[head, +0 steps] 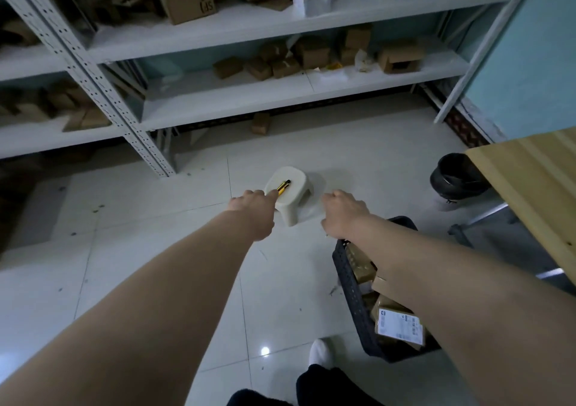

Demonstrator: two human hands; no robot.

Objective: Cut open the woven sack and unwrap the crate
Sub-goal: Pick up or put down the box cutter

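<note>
A yellow and black utility knife point(284, 185) lies on a small white plastic stool point(293, 196) on the tiled floor. My left hand point(254, 207) reaches out to it, and its curled fingers pinch the knife's near end. My right hand point(343, 215) hovers just right of the stool, above the far corner of a black plastic crate point(350, 284). Its fingers hang loosely curled and nothing shows in them. The crate holds several brown parcels, one with a white label point(399, 326). No woven sack is in view.
Grey metal shelving point(249, 93) with cardboard boxes runs along the back. A small box point(261, 122) lies on the floor under it. A black bin point(456, 175) and a wooden tabletop point(530, 187) stand at the right. My foot in a white sock point(321, 352) is beside the crate.
</note>
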